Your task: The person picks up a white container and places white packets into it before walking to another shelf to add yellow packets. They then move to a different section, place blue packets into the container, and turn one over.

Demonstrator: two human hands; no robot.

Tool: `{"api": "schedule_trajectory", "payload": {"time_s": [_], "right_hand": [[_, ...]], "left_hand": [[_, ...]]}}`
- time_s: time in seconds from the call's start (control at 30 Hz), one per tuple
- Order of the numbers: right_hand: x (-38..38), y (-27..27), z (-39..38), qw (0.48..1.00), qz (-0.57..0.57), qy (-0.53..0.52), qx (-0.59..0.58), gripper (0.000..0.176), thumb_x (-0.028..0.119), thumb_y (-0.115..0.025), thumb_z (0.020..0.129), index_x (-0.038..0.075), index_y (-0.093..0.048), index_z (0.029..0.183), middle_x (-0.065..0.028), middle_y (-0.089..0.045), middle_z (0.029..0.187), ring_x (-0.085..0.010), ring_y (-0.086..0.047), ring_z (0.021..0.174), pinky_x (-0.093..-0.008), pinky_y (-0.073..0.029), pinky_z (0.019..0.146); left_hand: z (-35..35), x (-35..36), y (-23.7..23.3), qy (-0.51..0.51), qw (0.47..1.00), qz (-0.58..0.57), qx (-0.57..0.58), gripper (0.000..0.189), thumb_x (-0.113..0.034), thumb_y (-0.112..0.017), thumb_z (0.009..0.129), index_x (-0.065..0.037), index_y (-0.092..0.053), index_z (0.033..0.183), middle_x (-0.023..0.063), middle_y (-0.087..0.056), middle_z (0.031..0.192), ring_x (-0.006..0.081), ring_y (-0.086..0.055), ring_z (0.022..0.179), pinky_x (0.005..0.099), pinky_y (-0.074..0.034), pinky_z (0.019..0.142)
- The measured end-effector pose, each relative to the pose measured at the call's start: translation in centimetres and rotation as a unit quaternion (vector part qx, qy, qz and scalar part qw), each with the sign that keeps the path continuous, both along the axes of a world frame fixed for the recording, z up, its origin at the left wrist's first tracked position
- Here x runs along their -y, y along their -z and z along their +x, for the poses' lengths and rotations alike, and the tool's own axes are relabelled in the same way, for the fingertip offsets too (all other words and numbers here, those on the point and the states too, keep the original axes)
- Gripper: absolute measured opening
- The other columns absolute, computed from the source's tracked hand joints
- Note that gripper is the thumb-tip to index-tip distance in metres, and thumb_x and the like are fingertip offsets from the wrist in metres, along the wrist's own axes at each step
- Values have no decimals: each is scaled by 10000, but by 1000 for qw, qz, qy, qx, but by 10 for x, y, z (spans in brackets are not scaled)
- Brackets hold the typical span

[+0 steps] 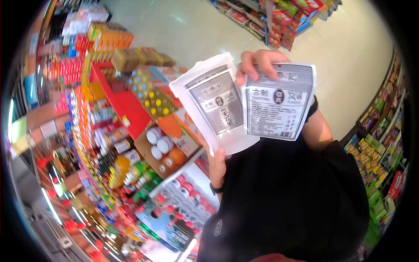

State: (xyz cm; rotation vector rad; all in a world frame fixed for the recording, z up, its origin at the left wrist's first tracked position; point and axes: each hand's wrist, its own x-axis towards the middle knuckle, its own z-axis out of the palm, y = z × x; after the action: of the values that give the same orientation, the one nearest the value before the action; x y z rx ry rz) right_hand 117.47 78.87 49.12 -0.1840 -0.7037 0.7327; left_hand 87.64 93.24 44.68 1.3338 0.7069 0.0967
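My left hand (217, 168) grips the lower edge of a white open-topped carton or pouch (240, 145); its fingers are mostly hidden behind. Inside or against it shows a grey-and-white snack packet (218, 105) with Chinese lettering. My right hand (264, 63) pinches a second snack packet (277, 105) by its top edge, fingers over the front. That packet has a dark oval label, rows of small print and a barcode near the bottom. Both packets are held up side by side before my black shirt, the right one slightly overlapping the white carton. Each wrist has a dark band.
At left stand crowded shop shelves with bottles, a red box (118, 98), an open carton of jars (157, 148) and packs of drink bottles (185, 192). A snack rack (279, 22) is at the top, over pale floor tiles (192, 32). More shelves (371, 153) line the right.
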Motion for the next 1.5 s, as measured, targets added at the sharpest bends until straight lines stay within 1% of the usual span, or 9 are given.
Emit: {"api": "schedule_trajectory", "payload": {"time_s": [0.17, 0.37, 0.53, 0.63, 0.8, 0.87, 1.07, 1.23, 1.5], "right_hand": [[24, -12, 63, 998, -8, 21, -53, 269, 225, -677, 831, 101, -457, 741, -60, -522, 914, -241, -587, 1043, -311, -497, 861], [29, 4, 116, 995, -26, 34, -84, 236, 175, -669, 833, 102, -459, 752, -53, -525, 911, -230, -586, 1043, -309, -490, 873], [4, 22, 129, 993, -40, 45, -106, 511, 575, -677, 766, 103, -479, 773, -57, -522, 913, -246, -584, 1043, -333, -495, 885], [-12, 22, 143, 988, -66, -2, -137, 374, 484, -671, 807, 155, -510, 731, -50, -488, 867, -260, -543, 1007, -364, -466, 886], [-84, 72, 159, 987, 121, -37, -102, 210, 239, -596, 892, 150, -480, 741, -50, -466, 889, -236, -494, 1009, -399, -448, 971], [-86, 49, 164, 983, 2, -76, -166, 206, 207, -557, 912, 162, -476, 728, -25, -451, 876, -207, -475, 989, -345, -444, 930], [-144, 13, 170, 965, -162, -25, -206, 221, 234, -549, 903, 186, -464, 705, 20, -422, 828, -146, -437, 921, -265, -411, 829], [-212, 65, 185, 985, -74, -6, -158, 257, 282, -652, 834, 142, -443, 781, -26, -453, 892, -223, -516, 959, -379, -460, 924], [-329, 6, 181, 992, -48, -103, -58, 436, 452, -722, 770, 83, -519, 881, -84, -527, 1022, -278, -521, 1152, -354, -545, 897]], "left_hand": [[117, 21, -58, -19, 1000, -12, 5, 881, -515, -578, 804, 21, -246, 1420, 180, -401, 1395, 300, -415, 1282, 427, -354, 1046], [163, -6, -15, 16, 999, 19, 44, 877, -502, -578, 816, 24, -230, 1426, 168, -368, 1421, 280, -394, 1297, 410, -319, 1070], [171, -10, -10, -1, 999, 37, 4, 896, -444, -592, 827, -33, -100, 1453, 164, -298, 1437, 265, -328, 1320, 395, -260, 1089], [193, -7, -28, 7, 999, 28, -14, 987, -424, -613, 818, -59, 43, 1460, 166, -267, 1418, 263, -303, 1307, 390, -233, 1083], [210, -36, -21, 60, 992, 109, -26, 1001, -255, -624, 844, -39, 157, 1430, 166, -387, 1237, 248, -396, 1162, 382, -269, 1026], [217, -54, -21, 28, 999, 39, 12, 1000, -240, -620, 850, -25, 172, 1423, 183, -392, 1222, 252, -399, 1155, 382, -257, 1032], [238, -114, -7, 18, 999, 31, 22, 994, -271, -626, 864, 0, 151, 1421, 230, -383, 1293, 287, -392, 1188, 412, -254, 1054], [246, -189, -10, -13, 994, 97, 57, 994, -370, -633, 833, -30, 76, 1443, 224, -378, 1339, 284, -414, 1215, 404, -305, 1038], [233, -283, -24, -96, 991, 26, 87, 1078, -521, -665, 735, -50, -8, 1449, 206, -302, 1398, 284, -321, 1303, 391, -250, 1071]]}}
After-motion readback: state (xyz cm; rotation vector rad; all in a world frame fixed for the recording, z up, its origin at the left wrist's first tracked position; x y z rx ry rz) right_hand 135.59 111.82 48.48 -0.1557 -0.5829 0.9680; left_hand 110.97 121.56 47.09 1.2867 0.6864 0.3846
